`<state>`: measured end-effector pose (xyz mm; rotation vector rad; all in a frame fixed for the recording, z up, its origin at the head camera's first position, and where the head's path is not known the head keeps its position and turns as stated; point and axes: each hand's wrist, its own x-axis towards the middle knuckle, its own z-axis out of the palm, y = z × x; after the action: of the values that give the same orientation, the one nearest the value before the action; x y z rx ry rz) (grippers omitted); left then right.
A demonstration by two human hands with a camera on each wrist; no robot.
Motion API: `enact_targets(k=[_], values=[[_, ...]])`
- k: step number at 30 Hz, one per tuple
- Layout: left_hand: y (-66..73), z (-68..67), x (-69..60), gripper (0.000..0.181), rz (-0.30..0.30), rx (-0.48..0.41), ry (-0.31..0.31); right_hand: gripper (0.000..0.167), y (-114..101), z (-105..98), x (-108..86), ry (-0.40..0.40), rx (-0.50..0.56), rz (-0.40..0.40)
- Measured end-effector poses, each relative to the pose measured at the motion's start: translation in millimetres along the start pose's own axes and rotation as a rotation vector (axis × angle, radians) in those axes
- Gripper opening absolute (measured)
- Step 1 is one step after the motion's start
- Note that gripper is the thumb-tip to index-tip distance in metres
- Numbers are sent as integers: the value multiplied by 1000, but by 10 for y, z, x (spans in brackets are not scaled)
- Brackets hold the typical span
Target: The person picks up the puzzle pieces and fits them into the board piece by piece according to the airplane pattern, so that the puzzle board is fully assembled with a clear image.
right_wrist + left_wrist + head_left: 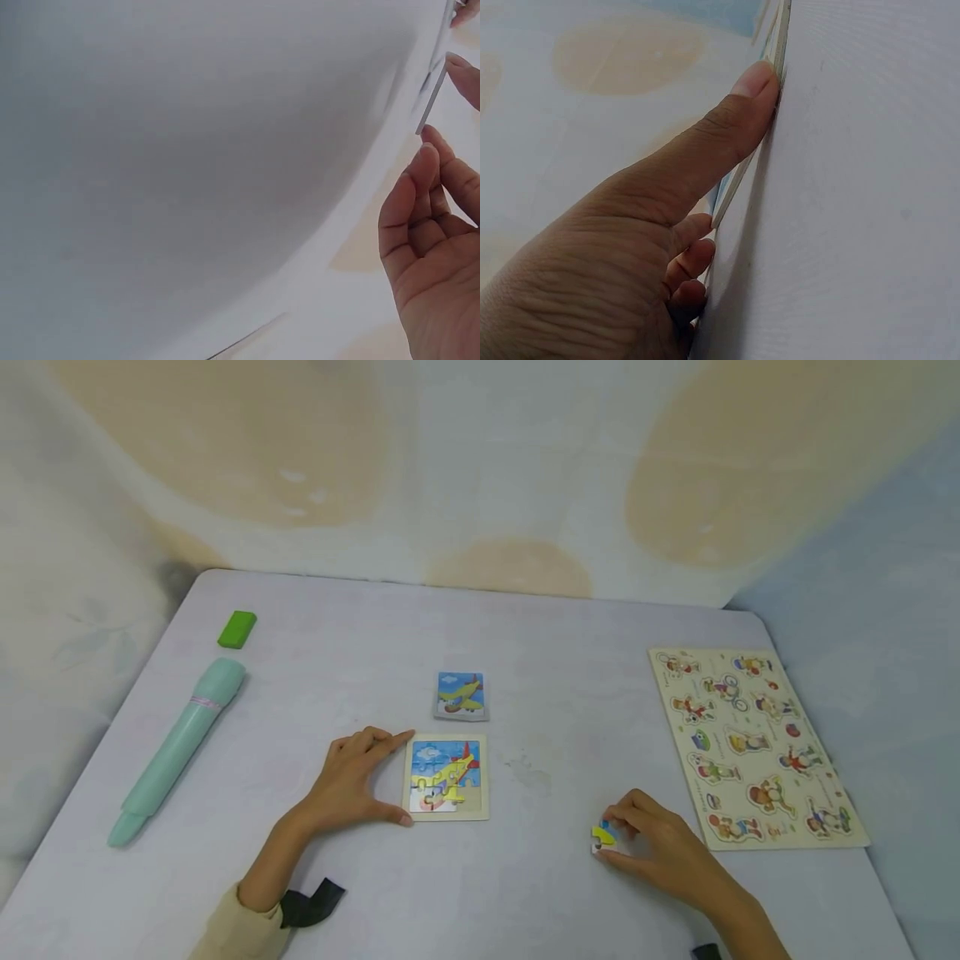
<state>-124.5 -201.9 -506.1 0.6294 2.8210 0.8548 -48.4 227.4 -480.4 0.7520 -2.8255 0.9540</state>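
A small jigsaw puzzle [447,777] with a yellow airplane on blue sky lies flat in a pale wooden frame; bare wood shows at its lower right. My left hand [347,789] holds the frame at its left side, index finger at the upper corner and thumb at the lower. In the left wrist view the thumb [712,131] presses the frame's thin edge. Off to the right, my right hand [667,852] pinches a puzzle piece [603,836] of yellow, blue and white between thumb and fingers. The right wrist view shows that piece [431,103] edge-on.
Just behind the frame sits a small airplane picture tile or stack [461,697]. A large wooden board with printed figures [738,752] lies at the right. Along the left are a mint-green tube-shaped object [178,750] and a green block [237,630]. A dark strap [313,904] hangs by the left wrist.
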Motion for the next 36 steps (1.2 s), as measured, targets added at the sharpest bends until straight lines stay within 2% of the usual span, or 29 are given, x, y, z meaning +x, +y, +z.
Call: enact_targets(k=[5,13,23,30,36], values=[[-3,1,1,116,-5,4,-4,37,-104,64,181,-36,0,-22],[11,-23,-6,116,-7,-1,-8,37,-285,189,447,-118,-29,1],[2,-24,-7,116,-1,2,7,36,-497,341,775,-170,-26,-79],[-7,16,4,116,4,2,-3,35,-583,473,897,-212,-12,-82],[2,4,-2,116,-7,14,1,37,-669,521,998,-208,-32,-89]])
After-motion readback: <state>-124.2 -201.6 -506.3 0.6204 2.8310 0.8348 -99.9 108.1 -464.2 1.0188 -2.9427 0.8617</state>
